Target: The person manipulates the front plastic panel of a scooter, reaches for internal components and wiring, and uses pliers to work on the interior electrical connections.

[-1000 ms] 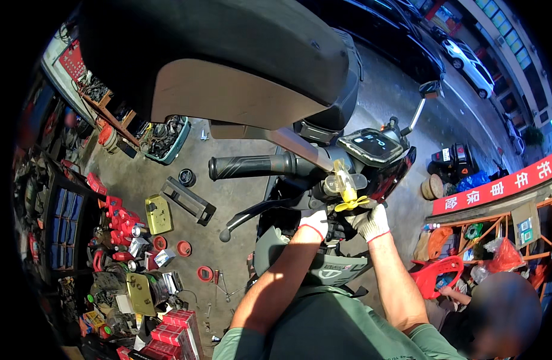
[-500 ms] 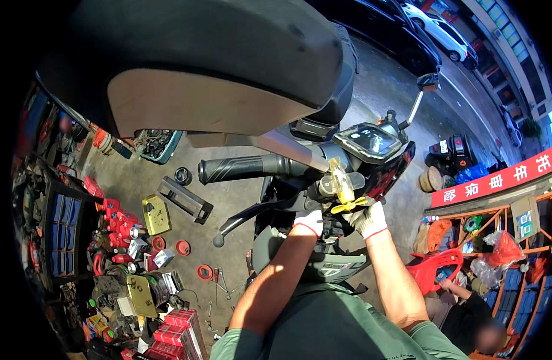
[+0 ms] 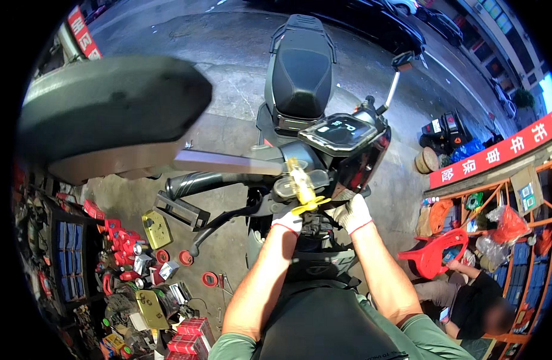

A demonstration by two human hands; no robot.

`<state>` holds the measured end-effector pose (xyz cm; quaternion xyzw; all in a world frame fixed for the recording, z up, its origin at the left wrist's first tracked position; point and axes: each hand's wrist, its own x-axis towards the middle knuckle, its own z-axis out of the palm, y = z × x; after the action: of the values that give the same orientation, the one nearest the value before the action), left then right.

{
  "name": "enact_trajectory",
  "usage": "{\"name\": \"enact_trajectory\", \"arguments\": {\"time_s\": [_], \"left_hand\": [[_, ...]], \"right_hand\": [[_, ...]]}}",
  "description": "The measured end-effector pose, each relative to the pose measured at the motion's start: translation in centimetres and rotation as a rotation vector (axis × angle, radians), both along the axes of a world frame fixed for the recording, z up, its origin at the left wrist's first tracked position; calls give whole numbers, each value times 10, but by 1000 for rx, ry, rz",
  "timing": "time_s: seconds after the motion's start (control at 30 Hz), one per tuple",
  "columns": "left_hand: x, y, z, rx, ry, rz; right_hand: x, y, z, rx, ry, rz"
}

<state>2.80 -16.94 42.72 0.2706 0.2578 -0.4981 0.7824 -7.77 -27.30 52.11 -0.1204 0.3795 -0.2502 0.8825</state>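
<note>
Mirror [image 3: 117, 114] appears further left, hands [image 3: 286, 222] [image 3: 354, 215] apart at scooter front [image 3: 315, 269] (grip unclear), banner [image 3: 497, 150] white-lettered.

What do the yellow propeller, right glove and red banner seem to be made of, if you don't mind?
Yellow propeller: probably plastic, glossy, judging by its bright, thin blades. Right glove: likely knitted fabric, matt white with a red cuff edge. Red banner: a smooth, flat sheet, perhaps vinyl or cloth.

The gloves [image 3: 355, 215] are white with red edging, the shirt sleeve [image 3: 435, 339] green, the propeller [image 3: 312, 204] yellow. The seat [image 3: 304, 81] and lever [image 3: 219, 230] are black. The banner [image 3: 498, 150] is red with white characters, the chair [image 3: 429, 258] red, the shelf [image 3: 540, 222] orange, the tray [image 3: 157, 230] yellow, the bins [image 3: 67, 237] blue, the cartons [image 3: 189, 344] red and white.
</note>
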Motion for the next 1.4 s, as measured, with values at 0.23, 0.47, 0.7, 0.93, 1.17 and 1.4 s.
{"name": "enact_trajectory", "arguments": {"time_s": [0.23, 0.47, 0.7, 0.93, 1.17, 1.4], "left_hand": [[7, -10, -3, 138, 62, 51], [7, -5, 8, 172, -260, -102], [30, 1, -10, 211, -372, -238], [22, -8, 14, 35, -185, -77], [34, -13, 11, -286, -162, 52], [42, -25, -43, 74, -1343, -308]], "right_hand": [[-24, -31, -77, 95, -215, 61], [-18, -35, -90, 283, -313, -98], [-2, -20, -50, 230, -77, -9], [3, -20, -47, 159, -84, -17], [5, -10, -11, 42, -293, 96], [-11, -8, 15, 127, -290, 107]]}}
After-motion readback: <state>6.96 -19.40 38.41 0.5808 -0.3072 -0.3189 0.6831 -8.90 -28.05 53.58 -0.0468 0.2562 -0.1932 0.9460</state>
